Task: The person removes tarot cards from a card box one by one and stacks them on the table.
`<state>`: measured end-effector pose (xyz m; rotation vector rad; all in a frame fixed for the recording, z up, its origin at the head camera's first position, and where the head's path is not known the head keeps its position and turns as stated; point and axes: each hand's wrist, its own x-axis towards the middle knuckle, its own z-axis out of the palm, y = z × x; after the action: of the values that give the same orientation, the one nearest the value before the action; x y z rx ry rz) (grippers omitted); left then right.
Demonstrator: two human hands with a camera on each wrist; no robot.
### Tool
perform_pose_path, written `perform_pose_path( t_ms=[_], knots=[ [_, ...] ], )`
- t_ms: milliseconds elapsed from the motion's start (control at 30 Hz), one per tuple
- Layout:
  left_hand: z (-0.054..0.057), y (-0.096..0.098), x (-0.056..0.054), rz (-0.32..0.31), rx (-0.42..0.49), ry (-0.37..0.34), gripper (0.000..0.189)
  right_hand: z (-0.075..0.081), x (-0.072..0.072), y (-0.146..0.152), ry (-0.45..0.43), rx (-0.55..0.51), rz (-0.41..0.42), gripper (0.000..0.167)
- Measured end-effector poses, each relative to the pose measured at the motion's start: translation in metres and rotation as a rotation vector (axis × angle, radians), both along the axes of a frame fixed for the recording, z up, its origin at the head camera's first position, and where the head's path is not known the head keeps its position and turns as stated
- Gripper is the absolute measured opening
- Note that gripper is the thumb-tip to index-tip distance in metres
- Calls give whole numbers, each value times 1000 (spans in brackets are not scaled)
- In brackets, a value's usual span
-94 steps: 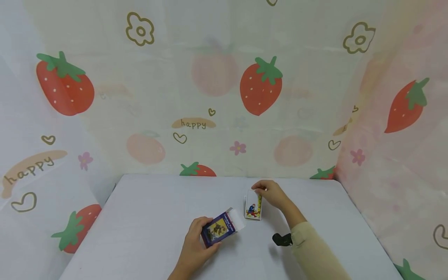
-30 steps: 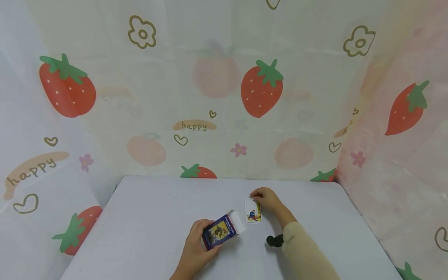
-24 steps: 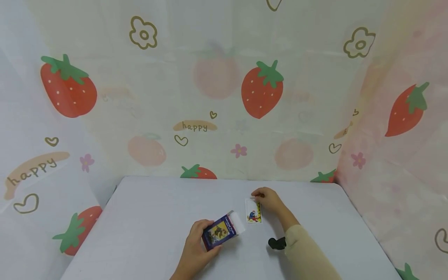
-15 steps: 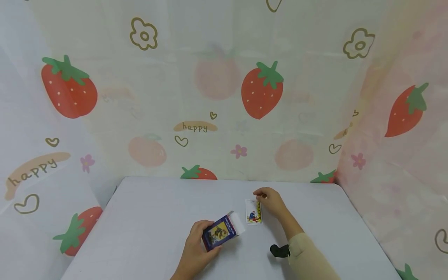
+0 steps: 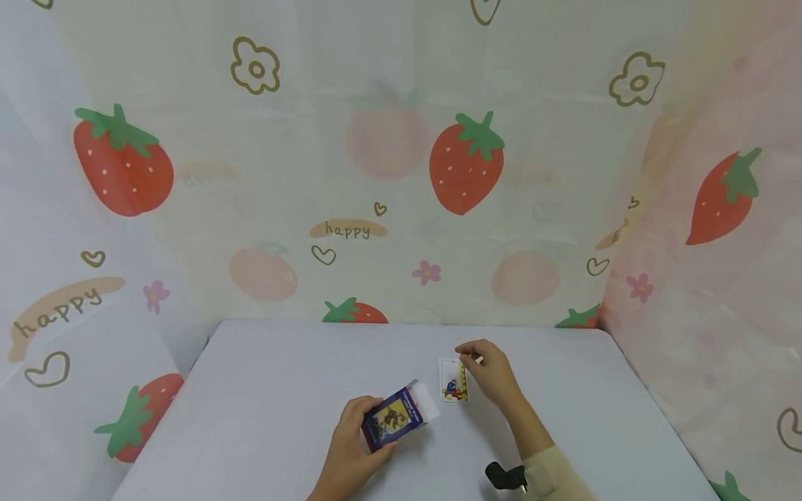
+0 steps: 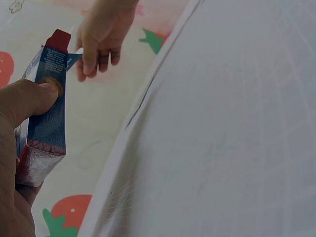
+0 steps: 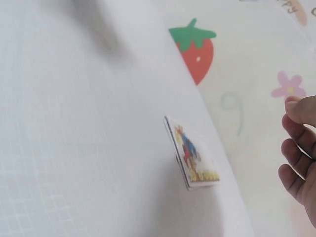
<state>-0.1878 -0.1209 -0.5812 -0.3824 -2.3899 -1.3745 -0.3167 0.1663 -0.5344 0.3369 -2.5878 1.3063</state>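
Note:
My left hand (image 5: 352, 445) grips a dark blue card box (image 5: 395, 416) with a picture on its front. The box is tilted, its white end flap (image 5: 425, 402) out toward the right. In the left wrist view, the thumb presses on the narrow side of the box (image 6: 47, 126). A small stack of picture cards (image 5: 450, 383) lies face up on the table, just right of the box. Over its far right corner is my right hand (image 5: 493, 370), fingers loosely bent. The right wrist view shows that hand (image 7: 303, 148) holding nothing, apart from the cards (image 7: 193, 160).
A white cloth covers the table (image 5: 263, 403). Printed sheets (image 5: 376, 174) with strawberries and flowers close off the back and both sides. A black device (image 5: 505, 476) sits at my right wrist, by the beige sleeve (image 5: 554, 473).
Earlier my right hand held the far end of the cards; it has let go and drawn slightly to the right. The stack, uneven before, lies neater. My left hand keeps the box almost still.

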Motion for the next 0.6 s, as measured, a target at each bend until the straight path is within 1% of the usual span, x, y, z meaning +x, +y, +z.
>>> perform_pose_path(
  t_ms=[133,267,433,600],
  knots=[
    [0,-1,0,-1,-1,8,77,5,11,-4,32,-39,8,14],
    [-1,-1,0,-3,-1,19,77,9,22,-8,46,-53,14,14],
    [0,0,0,-4,3,15,77,12,32,-12,65,-47,-3,16],
    [2,0,1,-4,2,8,75,17,44,-15,90,-90,11,16]
  ],
)
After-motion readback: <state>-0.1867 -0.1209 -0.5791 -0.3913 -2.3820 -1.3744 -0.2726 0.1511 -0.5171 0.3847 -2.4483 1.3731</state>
